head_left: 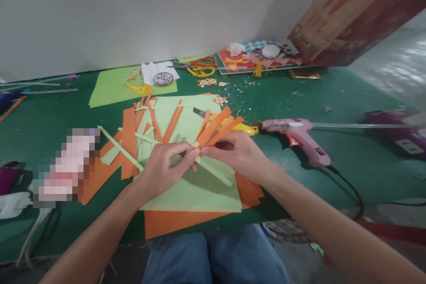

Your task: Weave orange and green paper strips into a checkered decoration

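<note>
My left hand (166, 164) and my right hand (241, 155) meet above a pale green paper sheet (199, 195), thumbs and fingers pinched together. Between them, orange paper strips (218, 125) fan out to the upper right. A pale green paper strip (216, 173) crosses under the fingertips and points down to the right. The small crossing where the strips meet is partly covered by my fingers. Loose orange and green strips lie left of my left hand, by a wide orange piece (129, 142). Beneath the green sheet, orange paper (176, 224) sticks out.
Right of my hands lies a pink glue gun (294, 133) with a clear glue stick and black cord. A yellow-handled cutter (244, 129) sits behind my right hand. Scissors (203, 71) and woven paper pieces (207, 82) lie farther back. A cardboard box (346, 17) leans at right.
</note>
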{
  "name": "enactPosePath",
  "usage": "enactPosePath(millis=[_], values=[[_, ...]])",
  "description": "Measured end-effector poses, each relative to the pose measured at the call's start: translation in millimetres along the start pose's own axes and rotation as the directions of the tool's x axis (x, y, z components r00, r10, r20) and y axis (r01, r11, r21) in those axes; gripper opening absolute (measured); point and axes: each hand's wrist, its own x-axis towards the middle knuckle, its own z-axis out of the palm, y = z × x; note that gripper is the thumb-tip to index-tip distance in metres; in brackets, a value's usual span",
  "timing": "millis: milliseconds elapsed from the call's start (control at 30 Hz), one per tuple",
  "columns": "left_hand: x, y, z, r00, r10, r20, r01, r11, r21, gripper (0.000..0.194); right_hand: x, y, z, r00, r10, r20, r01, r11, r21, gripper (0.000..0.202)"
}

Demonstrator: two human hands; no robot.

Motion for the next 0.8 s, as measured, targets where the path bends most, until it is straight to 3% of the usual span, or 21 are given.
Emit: enactPosePath(millis=[600,800], values=[[0.7,0.1,0.1,0.999,-0.003,-0.04,0.003,1.0,-0.015,0.032,0.6,-2.7,0.5,0.998,0.03,-0.06,-0.029,0.999,0.027,0.019],[-0.6,0.1,0.3,0.999,0.01,-0.044,-0.011,1.0,-0.019,0.032,0.9,-3.5,1.2,0.999,0.009,-0.031,-0.006,0.996,0.09,0.018]])
